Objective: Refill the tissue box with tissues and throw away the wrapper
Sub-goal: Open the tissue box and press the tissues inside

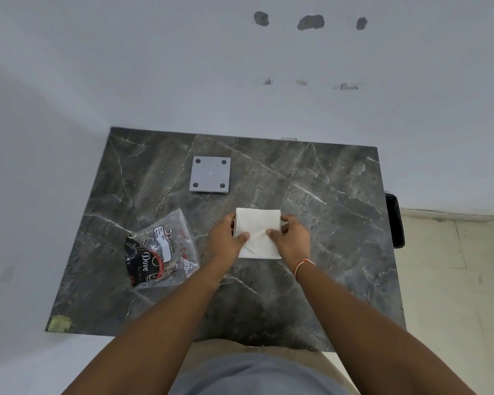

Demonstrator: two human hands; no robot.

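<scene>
The tissues (258, 232), a white, soft, roughly square stack with creases across its top, sit near the middle of the bench (325, 201), held between both hands. The left hand (226, 238) clasps the stack's left side, thumb laid on top and fingers curled round the far left edge. The right hand (293, 239) mirrors it on the right side, thumb pressed on the top face and fingers wrapped round the right edge; each grip is closed on the stack. Both forearms reach straight out from the body, bare, angled inward towards the stack. A thin orange-and-white thread (303, 266) circles the right wrist.

To the left of the hands, apart from them, the wrapper (160, 249) lies flat and crumpled: clear, shiny plastic with black and red print. Farther back lies a square grey plate (210, 174), smooth and matt, with a dark round pad in each corner. The bench top is dark grey stone with pale veins. A black bin (395, 220) stands just past its right edge, on a pale tiled floor (451, 280).
</scene>
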